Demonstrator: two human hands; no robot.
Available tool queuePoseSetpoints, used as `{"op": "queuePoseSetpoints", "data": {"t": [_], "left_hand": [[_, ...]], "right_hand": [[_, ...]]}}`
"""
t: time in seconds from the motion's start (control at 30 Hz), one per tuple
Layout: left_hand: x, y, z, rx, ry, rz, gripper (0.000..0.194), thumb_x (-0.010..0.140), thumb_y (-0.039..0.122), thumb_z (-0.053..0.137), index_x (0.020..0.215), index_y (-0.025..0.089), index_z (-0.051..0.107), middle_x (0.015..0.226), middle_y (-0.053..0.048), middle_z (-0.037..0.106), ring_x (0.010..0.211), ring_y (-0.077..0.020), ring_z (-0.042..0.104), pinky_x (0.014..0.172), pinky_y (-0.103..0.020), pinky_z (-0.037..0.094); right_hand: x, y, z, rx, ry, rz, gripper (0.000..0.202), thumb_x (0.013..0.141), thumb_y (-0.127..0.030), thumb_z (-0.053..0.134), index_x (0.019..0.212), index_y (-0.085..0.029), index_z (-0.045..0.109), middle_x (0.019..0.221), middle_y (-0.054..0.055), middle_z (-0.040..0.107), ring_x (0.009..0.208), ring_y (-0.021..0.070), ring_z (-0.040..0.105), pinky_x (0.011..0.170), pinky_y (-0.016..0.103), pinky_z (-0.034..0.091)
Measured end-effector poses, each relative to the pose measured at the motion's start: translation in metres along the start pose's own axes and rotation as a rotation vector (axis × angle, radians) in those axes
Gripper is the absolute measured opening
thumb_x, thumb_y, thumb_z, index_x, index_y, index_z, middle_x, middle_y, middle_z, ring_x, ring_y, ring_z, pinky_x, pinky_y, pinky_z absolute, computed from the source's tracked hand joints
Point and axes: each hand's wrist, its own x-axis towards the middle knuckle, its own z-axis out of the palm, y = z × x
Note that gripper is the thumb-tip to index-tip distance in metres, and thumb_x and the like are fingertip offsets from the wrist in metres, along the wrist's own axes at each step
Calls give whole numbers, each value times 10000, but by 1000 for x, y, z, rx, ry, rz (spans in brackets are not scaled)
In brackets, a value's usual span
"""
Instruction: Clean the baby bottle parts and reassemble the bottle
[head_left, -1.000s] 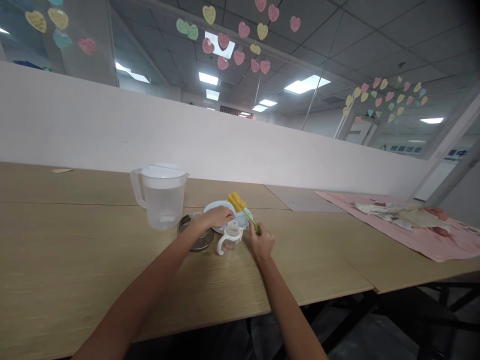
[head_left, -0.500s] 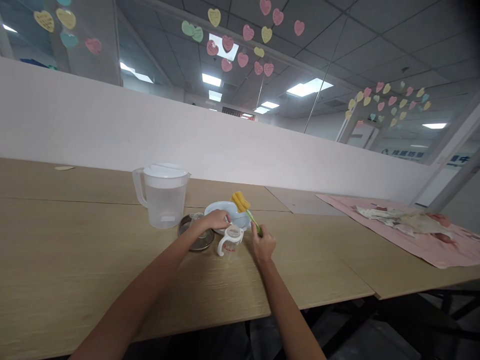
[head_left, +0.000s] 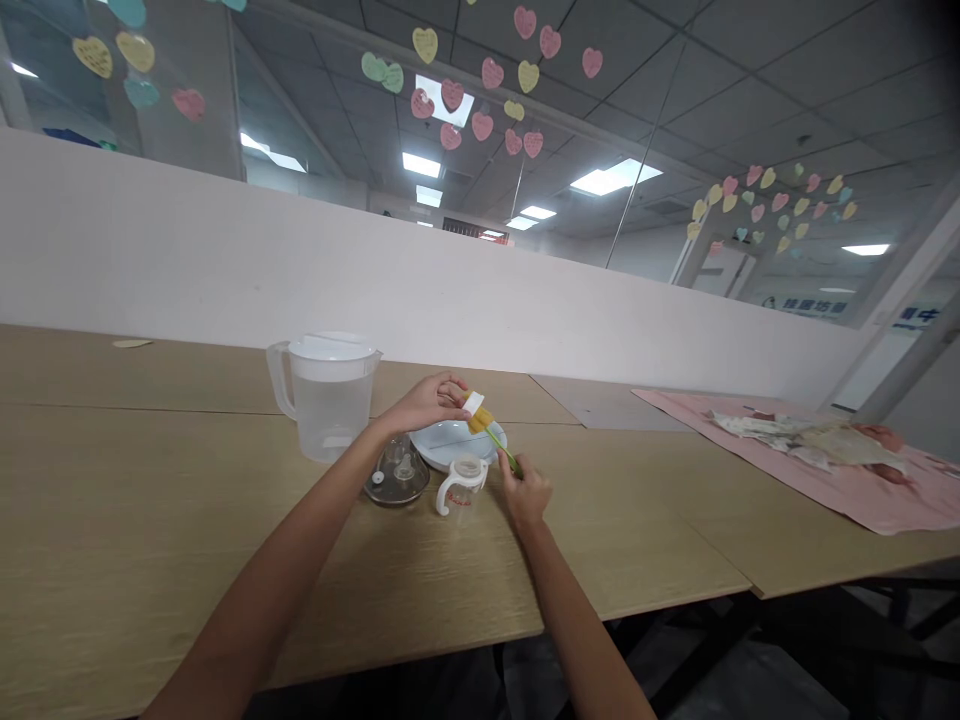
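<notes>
My right hand (head_left: 529, 490) grips the green handle of a sponge bottle brush (head_left: 480, 420), its yellow head tilted up to the left. In the fingers of my left hand (head_left: 429, 402) is a small white rectangular piece (head_left: 473, 402), held against the yellow sponge; its kind is unclear. Below the brush head sits a white basin (head_left: 448, 443). In front of it a clear baby bottle (head_left: 463, 492) with white handles stands upright and uncapped. Left of that is a round metal tray (head_left: 396, 495) bearing a clear bottle nipple (head_left: 405, 465) and a small white part.
A translucent lidded pitcher (head_left: 330, 400) stands at the left behind the tray. A pink cloth (head_left: 825, 490) with crumpled fabric on it covers the table's right side. Behind the wooden table (head_left: 187, 500) runs a white wall (head_left: 225, 260) with glass above.
My left hand has risen from the basin and bottle to the brush head, bringing the white piece onto the sponge. The brush head has dipped slightly; my right hand stays nearly still.
</notes>
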Motion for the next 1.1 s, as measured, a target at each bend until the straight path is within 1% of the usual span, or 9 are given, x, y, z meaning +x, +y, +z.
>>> {"op": "queuePoseSetpoints", "data": {"t": [0.1,0.27,0.33,0.5,0.57,0.7,0.83,0.97,1.1], "left_hand": [[-2,10,-1,152,88,11,462,667,353,751,1052,185,560,855,-11,685,817,-182,674,729,-282,515],[-11,27,-14,822,359,-116,328,783,309,629,1095,215,598,924,-21,704,860,-193,656,740,-269,470],[-16,30,-22,1003,294,-214,274,778,284,616,1041,208,629,929,-33,710,869,-201,650,724,-263,458],[-23,22,-27,1154,-248,-581,178,584,244,764,730,180,684,793,-58,723,752,-223,664,650,-257,459],[-22,17,-22,1149,-350,-624,184,549,215,781,705,177,691,765,-66,726,727,-226,669,655,-262,470],[-18,10,-16,1112,-274,-554,216,496,148,782,692,177,695,781,-70,733,773,-231,673,676,-252,485],[-19,7,-21,1089,-220,-526,192,508,124,758,680,179,696,795,-85,731,794,-254,673,686,-282,496],[-19,3,-23,1054,-207,-534,168,502,146,764,654,180,704,651,-81,697,757,-267,674,678,-302,503],[-16,-6,-14,1017,-221,-566,188,489,188,782,666,171,721,520,-72,644,696,-279,673,667,-329,514]], "right_hand": [[-1,-1,1,20,28,-79,508,910,-514,463,532,-178,520,459,-16,486,432,69,382,493,210,265],[0,0,-1,28,47,-36,502,912,-511,457,532,-185,500,450,-27,450,436,75,365,496,212,275],[0,1,-1,12,50,14,511,918,-521,429,533,-190,492,446,-28,433,437,81,350,493,216,267],[0,2,0,6,29,48,535,919,-547,399,526,-192,479,444,-24,426,444,87,343,492,216,253],[1,1,0,10,21,49,542,919,-554,395,529,-189,488,448,-24,435,442,86,344,492,217,255],[1,0,-1,14,37,47,535,918,-551,408,540,-184,499,445,-29,425,436,82,339,489,215,252],[0,1,-1,10,9,53,537,920,-557,390,553,-183,510,452,-27,429,441,84,346,493,216,252],[0,2,-1,14,-17,73,556,914,-578,376,539,-187,501,456,-26,436,444,84,342,497,219,258],[0,1,-2,15,-23,64,557,916,-580,376,554,-182,521,464,-25,450,447,83,353,500,218,264]]}}
